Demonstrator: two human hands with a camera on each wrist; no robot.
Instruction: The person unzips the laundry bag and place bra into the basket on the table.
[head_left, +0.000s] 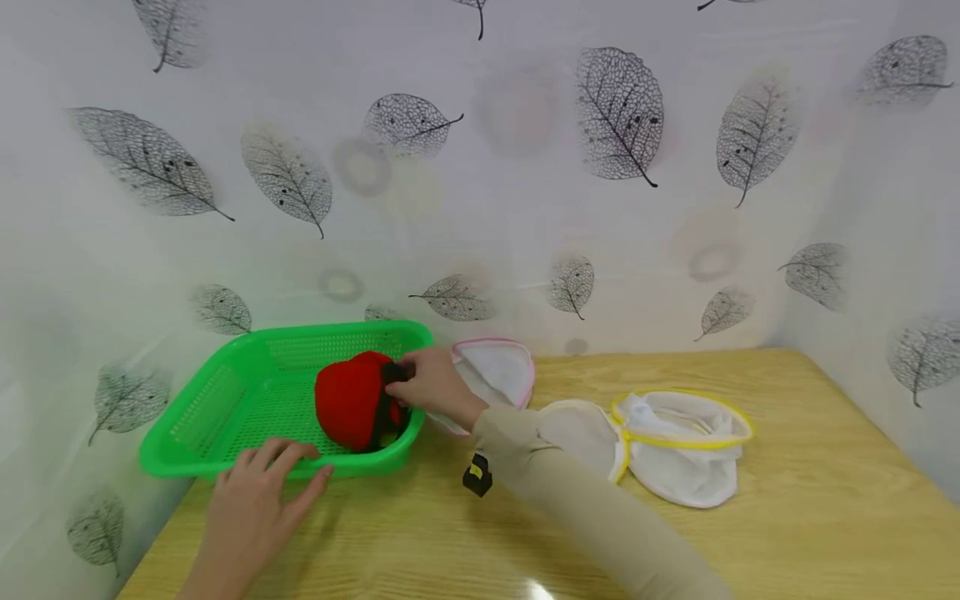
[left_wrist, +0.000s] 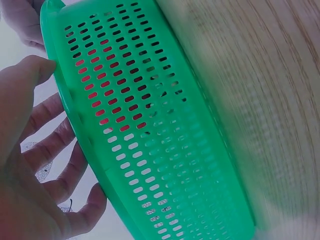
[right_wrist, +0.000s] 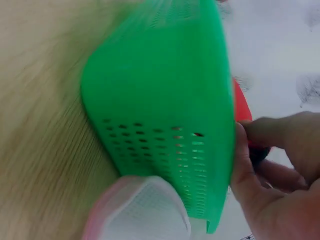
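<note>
A green plastic basket (head_left: 255, 417) with slotted sides stands at the left of the table. Inside its right end lies a rounded red fabric piece with black trim (head_left: 348, 404), which looks like a cap. My right hand (head_left: 438, 385) reaches over the basket's right rim and pinches the black edge of that piece. In the right wrist view, the basket wall hides most of the red fabric. My left hand (head_left: 255, 500) rests on the near rim, its fingers spread and relaxed. The left wrist view shows those fingertips (left_wrist: 95, 200) touching the rim, with red showing through the slots.
Behind my right forearm lies a white mesh bag with pink edging (head_left: 498, 367). Farther right are white mesh bags with yellow edging (head_left: 682, 450). A small black item with a yellow mark (head_left: 477, 475) is beside my right wrist. A leaf-patterned curtain (head_left: 480, 208) hangs behind the wooden table (head_left: 825, 500).
</note>
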